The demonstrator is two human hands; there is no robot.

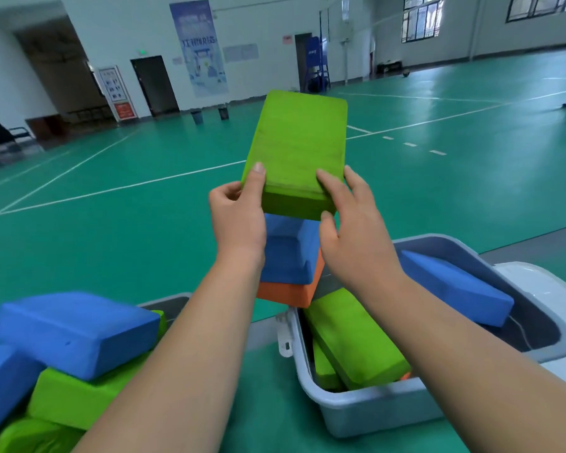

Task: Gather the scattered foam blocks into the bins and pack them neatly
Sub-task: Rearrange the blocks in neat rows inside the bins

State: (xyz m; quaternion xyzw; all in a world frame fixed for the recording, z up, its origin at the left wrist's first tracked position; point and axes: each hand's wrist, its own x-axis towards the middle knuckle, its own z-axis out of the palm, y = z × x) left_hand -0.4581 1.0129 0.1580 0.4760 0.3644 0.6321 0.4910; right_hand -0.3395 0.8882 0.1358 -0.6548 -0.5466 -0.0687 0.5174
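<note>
Held up: green foam block [298,148], near end pinched by the fingers of left hand [239,220] and right hand [353,237]. Directly below, possibly touching: blue block [288,253] stacked on orange block [288,294], beside grey bin [373,407].

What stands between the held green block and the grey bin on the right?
A blue block over an orange block sits directly under the green block, by the bin corner. Inside, green blocks and a tilted blue block take up room.

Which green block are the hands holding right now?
The upper green block, gripped by left hand and right hand at its near end; the others lie lower.
</note>
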